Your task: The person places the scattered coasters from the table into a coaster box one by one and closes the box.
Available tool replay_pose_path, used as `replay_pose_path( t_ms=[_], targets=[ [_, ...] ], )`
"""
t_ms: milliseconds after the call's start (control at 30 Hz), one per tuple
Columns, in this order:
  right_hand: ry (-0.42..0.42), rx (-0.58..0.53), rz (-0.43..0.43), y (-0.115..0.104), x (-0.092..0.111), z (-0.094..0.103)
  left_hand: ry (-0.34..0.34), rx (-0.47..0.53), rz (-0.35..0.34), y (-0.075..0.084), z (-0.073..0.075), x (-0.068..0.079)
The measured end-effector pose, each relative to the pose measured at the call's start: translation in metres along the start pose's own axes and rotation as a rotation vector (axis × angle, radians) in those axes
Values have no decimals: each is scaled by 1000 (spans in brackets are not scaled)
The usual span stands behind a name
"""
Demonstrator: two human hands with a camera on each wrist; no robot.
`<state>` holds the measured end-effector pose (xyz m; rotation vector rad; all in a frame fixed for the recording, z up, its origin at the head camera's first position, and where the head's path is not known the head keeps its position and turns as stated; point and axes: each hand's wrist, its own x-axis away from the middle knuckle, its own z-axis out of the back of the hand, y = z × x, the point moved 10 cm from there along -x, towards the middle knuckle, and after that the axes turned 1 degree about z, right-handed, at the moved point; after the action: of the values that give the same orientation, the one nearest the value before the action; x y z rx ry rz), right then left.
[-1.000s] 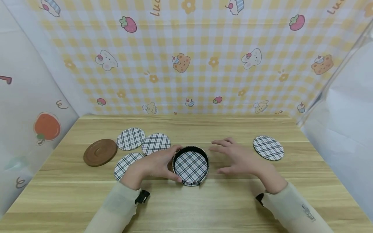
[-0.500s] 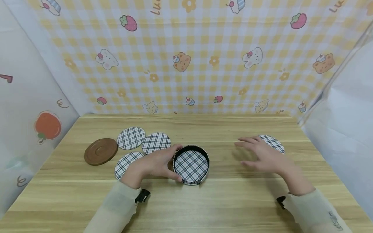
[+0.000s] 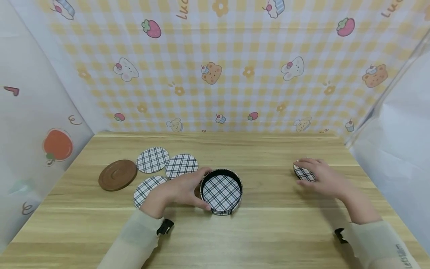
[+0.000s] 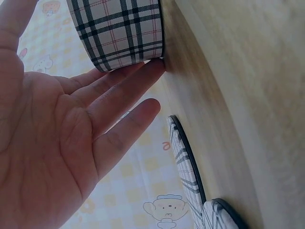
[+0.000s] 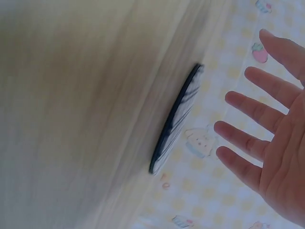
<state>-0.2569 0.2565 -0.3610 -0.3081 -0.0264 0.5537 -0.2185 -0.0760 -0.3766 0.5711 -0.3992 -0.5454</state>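
Apparently the box [image 4: 125, 36] the left hand [image 3: 181, 191] grips holds a coaster [image 3: 221, 192]; four others [image 3: 152, 160] remain out, one under the spread right hand [image 3: 324, 178].

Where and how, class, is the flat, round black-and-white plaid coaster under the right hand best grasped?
Probably by opposite edges, from above: the right hand could set its thumb on the near edge and fingertips on the far one. The coaster is thin and lies flat on the wooden table, so its underside is blocked.
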Motion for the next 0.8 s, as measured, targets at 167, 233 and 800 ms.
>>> replay_pose_path(
  t_ms=[167, 233, 800],
  targets=[
    [4, -6, -37, 15, 0, 0, 0, 7, 11, -1, -1, 0],
    [3, -2, -46, 20, -1, 0, 1, 11, 15, -2, -1, 0],
    [-91, 4, -137, 50, -7, -7, 2, 21, 4, -2, -1, 0]
  ],
)
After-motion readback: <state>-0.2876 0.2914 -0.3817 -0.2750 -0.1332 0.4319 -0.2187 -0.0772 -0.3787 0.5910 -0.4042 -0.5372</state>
